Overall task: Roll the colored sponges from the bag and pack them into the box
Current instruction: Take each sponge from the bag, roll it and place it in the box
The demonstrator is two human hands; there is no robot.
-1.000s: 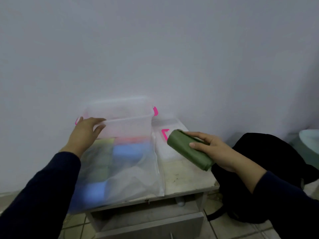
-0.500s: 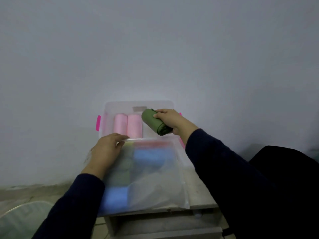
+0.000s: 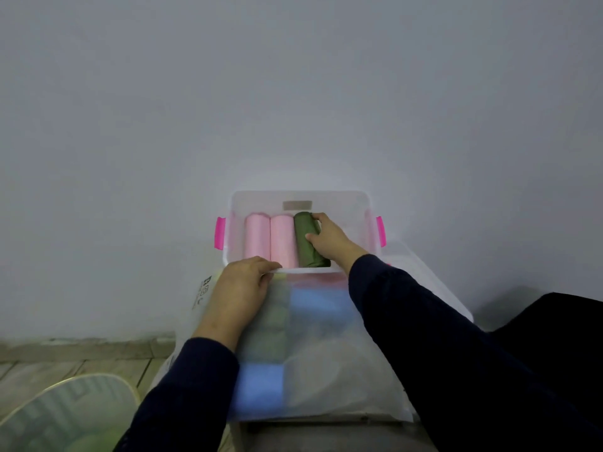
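A clear plastic box (image 3: 359,203) with pink latches stands against the wall. Inside lie two pink rolled sponges (image 3: 257,239) (image 3: 283,241) side by side. Right of them lies a green rolled sponge (image 3: 305,246), and my right hand (image 3: 329,238) grips it with fingers curled over its right side. My left hand (image 3: 243,282) rests on the box's near rim, fingertips over the edge. In front of the box lies a translucent bag (image 3: 326,353) with blue, green and red sponges showing through it.
The box's lid (image 3: 434,288) lies right of the box on a small table. A pale round basin (image 3: 65,415) sits on the floor at lower left. A dark bag (image 3: 561,321) is at the right edge.
My right hand has carried the green roll from above the box down into it, beside the pink rolls. The left hand stays at the box's near rim.
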